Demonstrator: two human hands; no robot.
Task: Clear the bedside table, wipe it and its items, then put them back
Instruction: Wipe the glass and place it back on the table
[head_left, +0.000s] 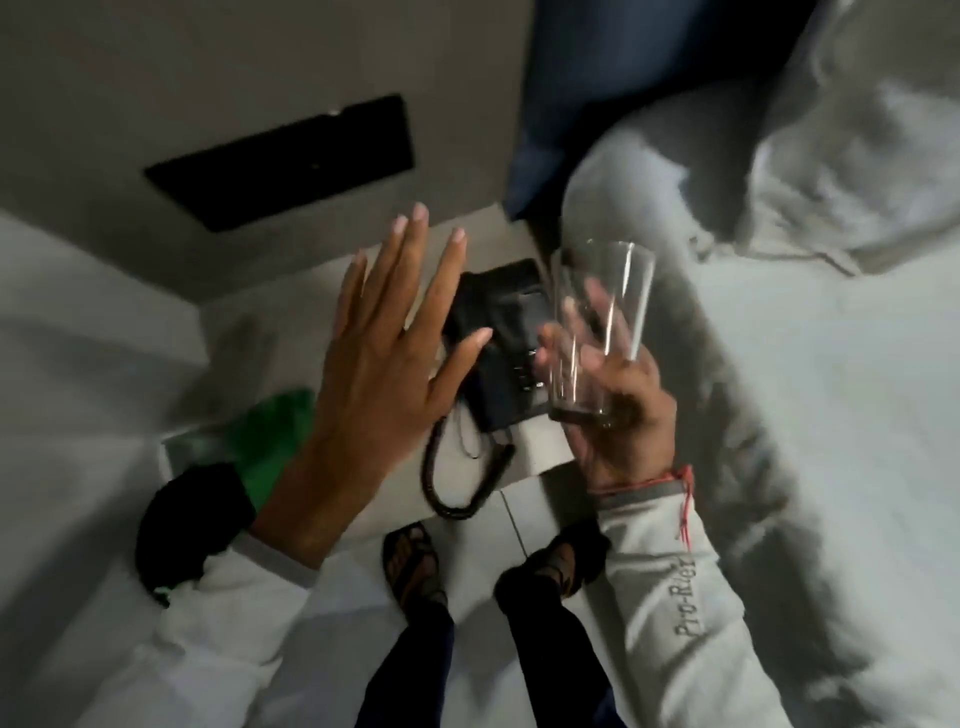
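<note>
A black desk phone (501, 332) with a coiled cord (441, 478) lies on the pale bedside table (545, 452). My right hand (623, 410) grips a clear, empty drinking glass (597, 327) from behind, holding it tilted above the phone's right side. My left hand (384, 364) hovers flat with fingers spread, over the table's left part and the phone's left edge, holding nothing. Part of the phone is hidden behind both hands.
A bed with white sheets (831, 415) and a pillow (857, 156) lies to the right. A green object (270, 441) and a black one (192, 519) sit at the left, low down. A dark panel (291, 156) is on the wall. My sandalled feet (415, 566) stand on the tiled floor.
</note>
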